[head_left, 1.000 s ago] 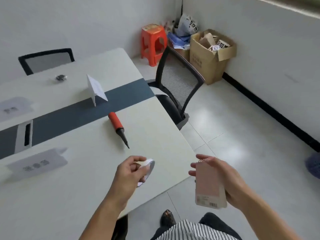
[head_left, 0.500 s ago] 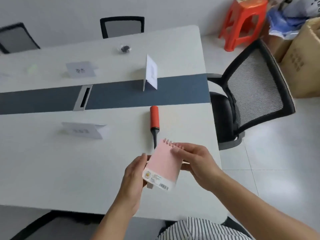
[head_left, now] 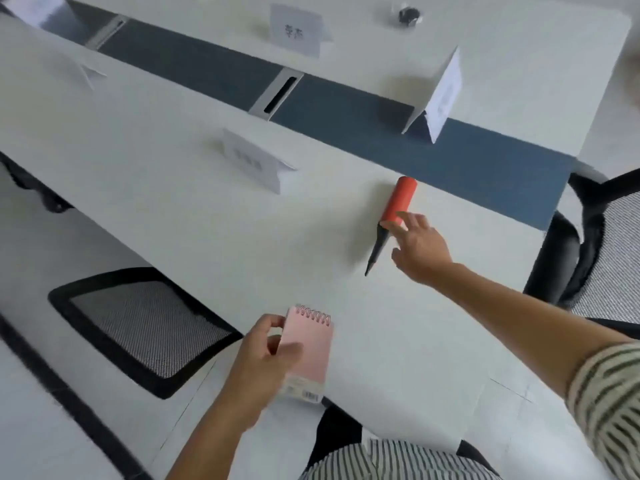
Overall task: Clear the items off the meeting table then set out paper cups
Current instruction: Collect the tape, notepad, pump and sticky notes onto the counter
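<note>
The pump, red barrel and black nozzle, lies on the table right of the frame's centre, just below the blue strip. I read it as the item being cleared at this moment. The right hand reaches over it with fingers spread and nothing in them. One fingertip is at the lower end of the red barrel, though I cannot tell whether it touches, and the pump is not yet lifted. Near the bottom centre, the left hand grips a pink spiral notepad, thumb across the cover, above the table's near edge. I judge that item as picked up but not yet put anywhere. Whether anything else is tucked behind the notepad I cannot say. Further out, plenty is left on the table: a folded name card left of the pump, a second name card standing on the blue strip at upper right, a third name card at top centre, and more at upper left, blurred. A small dark object sits near the top edge. If the name cards count as items to clear, I would put the clearing at well under half done. If they do not, only the pump and the dark object are left. No paper cups show anywhere in view, so as far as I can see the second half of the job has not begun.
</note>
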`<act>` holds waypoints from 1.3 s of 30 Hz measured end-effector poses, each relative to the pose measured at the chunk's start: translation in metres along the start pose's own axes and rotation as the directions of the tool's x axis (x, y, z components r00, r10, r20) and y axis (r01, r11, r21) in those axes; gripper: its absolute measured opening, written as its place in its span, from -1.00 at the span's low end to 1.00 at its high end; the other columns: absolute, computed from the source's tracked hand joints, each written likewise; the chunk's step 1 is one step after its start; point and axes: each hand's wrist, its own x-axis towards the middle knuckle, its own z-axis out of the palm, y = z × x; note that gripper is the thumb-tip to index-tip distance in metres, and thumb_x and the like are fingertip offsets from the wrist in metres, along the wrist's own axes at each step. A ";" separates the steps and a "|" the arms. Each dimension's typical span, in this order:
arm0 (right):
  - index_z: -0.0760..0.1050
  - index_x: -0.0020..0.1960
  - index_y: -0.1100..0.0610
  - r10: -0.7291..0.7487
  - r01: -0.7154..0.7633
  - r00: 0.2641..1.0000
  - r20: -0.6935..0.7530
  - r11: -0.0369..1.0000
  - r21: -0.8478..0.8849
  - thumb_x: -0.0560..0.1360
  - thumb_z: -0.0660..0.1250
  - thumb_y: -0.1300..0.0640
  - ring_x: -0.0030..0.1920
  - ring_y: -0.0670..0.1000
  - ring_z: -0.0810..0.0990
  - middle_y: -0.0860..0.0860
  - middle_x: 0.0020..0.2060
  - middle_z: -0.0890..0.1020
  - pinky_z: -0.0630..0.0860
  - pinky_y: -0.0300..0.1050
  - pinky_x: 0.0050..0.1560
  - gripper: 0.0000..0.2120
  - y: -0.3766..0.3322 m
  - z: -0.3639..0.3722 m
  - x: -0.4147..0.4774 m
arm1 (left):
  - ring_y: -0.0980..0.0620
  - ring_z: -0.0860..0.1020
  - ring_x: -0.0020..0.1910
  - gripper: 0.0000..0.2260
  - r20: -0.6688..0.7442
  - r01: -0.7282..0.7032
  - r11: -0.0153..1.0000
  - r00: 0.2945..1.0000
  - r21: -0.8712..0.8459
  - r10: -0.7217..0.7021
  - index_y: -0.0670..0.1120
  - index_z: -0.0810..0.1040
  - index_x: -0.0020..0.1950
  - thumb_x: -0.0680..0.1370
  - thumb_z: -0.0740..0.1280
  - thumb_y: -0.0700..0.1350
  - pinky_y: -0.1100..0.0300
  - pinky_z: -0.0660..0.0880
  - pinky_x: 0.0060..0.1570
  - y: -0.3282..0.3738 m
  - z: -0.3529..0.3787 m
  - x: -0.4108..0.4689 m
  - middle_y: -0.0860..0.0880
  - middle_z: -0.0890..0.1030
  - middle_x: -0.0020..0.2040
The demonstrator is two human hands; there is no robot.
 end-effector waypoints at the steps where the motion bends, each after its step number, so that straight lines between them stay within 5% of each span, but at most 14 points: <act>1: 0.24 0.48 -0.01 -0.006 0.009 1.000 0.031 0.994 -0.107 0.50 0.25 0.21 0.48 0.19 0.17 0.12 0.50 0.22 0.42 0.13 0.25 -0.42 0.006 0.001 0.018 | -0.03 0.68 -0.15 -0.76 -0.015 0.019 1.000 1.000 -0.022 -0.020 0.03 0.49 0.09 0.51 0.32 -0.27 0.15 0.56 -0.31 -0.006 -0.004 -0.003 -0.06 0.71 -0.09; 3: 0.12 0.53 -0.05 -0.018 0.046 0.995 0.094 0.954 -0.297 0.51 0.25 0.22 0.54 0.20 -0.02 0.12 0.55 0.04 0.33 0.15 0.31 -0.36 0.013 0.003 0.047 | -0.07 0.66 -0.04 -0.71 -0.028 0.043 0.998 0.999 -0.049 -0.045 0.05 0.49 0.13 0.48 0.30 -0.27 0.03 0.62 -0.14 -0.017 -0.012 -0.008 -0.04 0.70 -0.03; 5: 0.17 0.50 -0.08 -0.035 0.098 0.988 0.153 0.899 -0.427 0.53 0.26 0.17 0.54 0.19 -0.03 0.09 0.54 0.08 0.35 0.13 0.25 -0.41 0.018 0.010 0.063 | -0.12 0.63 0.00 -0.66 -0.045 0.048 0.997 0.998 -0.066 -0.051 0.03 0.53 0.09 0.36 0.27 -0.21 -0.04 0.59 -0.03 -0.026 -0.023 -0.014 -0.05 0.68 -0.02; 8: 0.40 0.31 -0.09 -0.064 0.154 0.982 0.179 0.821 -0.549 0.48 0.33 0.12 0.38 0.12 0.27 -0.02 0.30 0.41 0.40 0.00 0.03 -0.59 0.013 0.016 0.072 | -0.16 0.62 -0.03 -0.69 -0.074 0.034 0.993 0.996 -0.117 -0.043 -0.06 0.56 0.05 0.35 0.25 -0.26 -0.03 0.55 -0.06 -0.038 -0.041 -0.017 -0.13 0.67 -0.05; 10: 0.48 0.17 -0.02 -0.010 0.119 0.981 0.196 0.824 -0.553 0.48 0.33 0.01 0.12 0.08 0.50 -0.05 0.00 0.53 0.38 -0.02 0.04 -0.73 0.004 0.016 0.068 | -0.11 0.61 -0.10 -0.67 -0.066 0.032 0.988 0.997 -0.152 -0.043 -0.10 0.57 0.04 0.30 0.24 -0.23 0.03 0.55 -0.13 -0.044 -0.051 -0.019 -0.12 0.68 -0.10; 13: 0.47 0.08 0.10 0.101 0.014 0.966 0.237 0.899 -0.438 0.49 0.30 -0.12 -0.21 0.07 0.50 -0.03 -0.18 0.49 0.34 -0.04 -0.02 -0.69 -0.007 0.020 0.043 | -0.06 0.59 -0.18 -0.67 -0.042 0.021 0.982 0.999 -0.188 -0.030 -0.15 0.57 -0.02 0.25 0.22 -0.24 0.07 0.53 -0.20 -0.048 -0.064 -0.019 -0.05 0.65 -0.23; 19: 0.38 0.18 0.00 0.209 -0.240 0.928 0.308 0.969 0.066 0.44 0.30 -0.09 -0.16 0.11 0.59 0.03 -0.07 0.61 0.52 -0.05 -0.16 -0.64 -0.040 0.019 -0.045 | -0.10 0.53 -0.19 -0.64 -0.050 -0.008 0.970 0.999 -0.243 -0.004 -0.21 0.53 -0.03 0.20 0.19 -0.25 0.03 0.45 -0.16 -0.045 -0.085 -0.011 -0.15 0.56 -0.18; 22: 0.32 0.21 -0.09 0.234 -0.337 0.925 0.301 0.869 0.362 0.45 0.33 0.02 -0.14 0.09 0.59 0.00 -0.11 0.60 0.51 -0.07 -0.16 -0.63 -0.068 0.007 -0.083 | -0.13 0.51 -0.19 -0.67 -0.070 -0.044 0.968 0.997 -0.246 0.028 -0.06 0.54 -0.10 0.19 0.19 -0.24 0.00 0.44 -0.17 -0.044 -0.098 -0.010 -0.15 0.56 -0.18; 25: 0.40 0.06 0.00 0.196 -0.342 0.933 0.302 0.745 0.573 0.41 0.33 0.10 -0.14 0.10 0.59 0.03 -0.16 0.61 0.53 0.04 -0.08 -0.75 -0.093 -0.006 -0.112 | -0.11 0.50 -0.23 -0.68 -0.096 -0.107 0.957 0.992 -0.271 0.084 -0.12 0.52 -0.12 0.17 0.17 -0.23 0.06 0.41 -0.20 -0.044 -0.110 -0.016 -0.14 0.55 -0.22; 28: 0.43 0.02 0.17 0.128 -0.374 0.924 0.360 0.492 0.786 0.32 0.29 0.14 -0.15 0.13 0.61 0.23 -0.12 0.61 0.57 0.17 0.00 -0.72 -0.119 -0.019 -0.140 | -0.08 0.49 -0.30 -0.73 -0.144 -0.162 0.907 0.983 -0.389 0.114 -0.12 0.55 -0.17 0.20 0.17 -0.21 0.13 0.39 -0.27 -0.050 -0.120 -0.034 -0.03 0.58 -0.36; 30: 0.43 0.08 0.25 0.071 -0.409 0.909 0.411 0.352 0.842 0.33 0.28 0.15 -0.16 0.13 0.64 0.18 -0.15 0.61 0.59 0.05 -0.05 -0.65 -0.136 -0.025 -0.158 | -0.07 0.52 -0.29 -0.81 -0.198 -0.203 0.860 0.973 -0.469 0.121 -0.11 0.60 -0.18 0.33 0.21 -0.16 0.13 0.42 -0.29 -0.057 -0.124 -0.052 0.01 0.61 -0.38; 32: 0.45 0.10 0.26 0.022 -0.417 0.901 0.432 0.317 0.852 0.37 0.34 0.06 -0.20 0.13 0.63 0.15 -0.19 0.62 0.58 0.03 -0.06 -0.62 -0.150 -0.025 -0.176 | -0.08 0.56 -0.29 -0.76 -0.253 -0.229 0.811 0.962 -0.539 0.103 -0.07 0.66 -0.25 0.50 0.23 -0.11 0.11 0.46 -0.28 -0.068 -0.125 -0.072 -0.03 0.63 -0.36; 36: 0.46 -0.02 0.25 -0.049 -0.406 0.887 0.459 0.390 0.827 0.44 0.39 -0.09 -0.30 0.14 0.60 0.15 -0.28 0.61 0.57 0.00 -0.15 -0.61 -0.172 -0.012 -0.208 | 0.03 0.48 -0.48 -0.61 -0.385 -0.231 0.776 0.923 -0.587 -0.017 -0.16 0.56 -0.35 0.57 0.22 0.05 0.13 0.37 -0.34 -0.111 -0.122 -0.116 -0.04 0.52 -0.48; 39: 0.45 -0.08 0.24 -0.131 -0.377 0.862 0.490 0.482 0.791 0.48 0.38 -0.07 -0.33 0.10 0.61 0.17 -0.29 0.62 0.56 -0.05 -0.22 -0.65 -0.184 0.005 -0.233 | 0.00 0.33 -0.43 -0.59 -0.493 -0.258 0.832 0.870 -0.492 -0.021 -0.17 0.41 -0.27 0.56 0.21 0.15 0.13 0.28 -0.34 -0.155 -0.115 -0.150 -0.13 0.32 -0.39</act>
